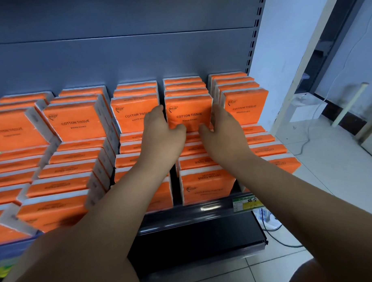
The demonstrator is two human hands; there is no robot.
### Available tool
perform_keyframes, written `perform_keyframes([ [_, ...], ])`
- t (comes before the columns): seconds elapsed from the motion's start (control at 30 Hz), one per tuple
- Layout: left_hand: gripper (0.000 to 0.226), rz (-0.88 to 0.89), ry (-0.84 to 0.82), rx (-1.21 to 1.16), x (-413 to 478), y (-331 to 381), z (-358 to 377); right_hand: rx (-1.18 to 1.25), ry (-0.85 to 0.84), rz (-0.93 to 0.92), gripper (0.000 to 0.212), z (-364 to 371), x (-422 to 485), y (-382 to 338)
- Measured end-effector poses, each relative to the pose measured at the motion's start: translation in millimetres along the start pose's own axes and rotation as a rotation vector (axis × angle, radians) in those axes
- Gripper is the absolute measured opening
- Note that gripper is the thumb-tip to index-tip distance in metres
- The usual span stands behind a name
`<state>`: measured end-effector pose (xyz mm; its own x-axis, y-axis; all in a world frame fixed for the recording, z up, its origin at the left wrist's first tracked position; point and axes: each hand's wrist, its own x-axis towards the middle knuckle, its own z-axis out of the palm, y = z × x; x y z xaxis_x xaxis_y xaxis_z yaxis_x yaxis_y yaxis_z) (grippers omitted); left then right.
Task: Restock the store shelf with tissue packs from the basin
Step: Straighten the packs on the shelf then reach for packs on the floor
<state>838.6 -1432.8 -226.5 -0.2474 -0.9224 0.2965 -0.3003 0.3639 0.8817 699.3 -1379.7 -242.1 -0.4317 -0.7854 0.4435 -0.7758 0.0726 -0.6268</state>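
So, left grip (160, 129) and right grip (221, 133) both hold one upright tissue pack (188, 113) mid-frame. Thumbs press its orange front.

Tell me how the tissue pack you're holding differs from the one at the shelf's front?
The held tissue pack stands on the top layer, lettering upright, gripped by the left hand and right hand. The front tissue pack sits lower, lettering upside down, not gripped. Both are orange.

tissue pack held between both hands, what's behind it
More orange packs stand in a row behind the held pack, only their top edges showing, then the grey back panel. Their faces are covered.
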Motion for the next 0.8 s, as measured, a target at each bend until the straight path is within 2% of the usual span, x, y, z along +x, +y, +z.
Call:
perform_keyframes([
  [0.23,0.034,0.056,0.011,0.057,-6.0,-0.8,1.6,0.007,0.009,-0.003,0.014,-11.6,-5.8,-1.9],
  [0.4,0.031,0.049,-0.027,0.003,-10.6,1.7,3.6,0.031,-0.096,-0.027,0.023,-16.1,-8.7,-2.4],
  [0.6,0.033,0.056,-0.031,-0.016,-10.5,-1.2,4.1,0.022,-0.133,-0.012,0.02,-16.1,-8.1,-1.6],
  [0.7,0.029,0.068,-0.029,0.035,-7.6,-6.1,3.9,0.019,-0.128,0.011,0.016,-16.9,-9.8,-3.8],
  [0.8,0.049,0.17,-0.01,0.208,-10.0,-6.9,3.2,-0.015,-0.072,0.031,0.01,-19.5,-17.3,-9.3],
])
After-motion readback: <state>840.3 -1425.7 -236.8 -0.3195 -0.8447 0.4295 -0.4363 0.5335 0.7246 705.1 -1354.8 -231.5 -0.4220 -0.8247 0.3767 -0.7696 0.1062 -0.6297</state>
